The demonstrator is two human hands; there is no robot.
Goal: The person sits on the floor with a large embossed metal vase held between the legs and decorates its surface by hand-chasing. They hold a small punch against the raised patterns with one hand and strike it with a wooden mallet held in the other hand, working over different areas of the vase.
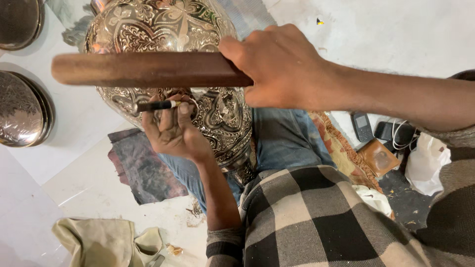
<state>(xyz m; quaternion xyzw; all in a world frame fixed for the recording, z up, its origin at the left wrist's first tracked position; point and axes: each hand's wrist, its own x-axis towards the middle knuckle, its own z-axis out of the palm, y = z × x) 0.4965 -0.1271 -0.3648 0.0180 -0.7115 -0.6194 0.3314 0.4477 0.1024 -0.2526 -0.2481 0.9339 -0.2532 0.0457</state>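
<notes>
**Engraving a metal vessel across the lap**

A checked sleeve (316, 217) is filling the near edge of the view. Beyond it, the ornate metal vessel (163, 29) is lying tilted over the jeans-clad knees (282, 138) — likely so its side faces up for working. Its silvery surface is showing dense leaf and scroll relief. The right hand (282, 66) is gripping a wooden baton (143, 69) level above it, fingers wrapped tight, while the left hand (170, 126) is pinching a slim chisel (156, 105) against the metal.

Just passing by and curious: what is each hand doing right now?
Left hand: fingers closed on a thin metal chisel, against the engraved metal vessel.
Right hand: closed on a wooden stick.
</notes>
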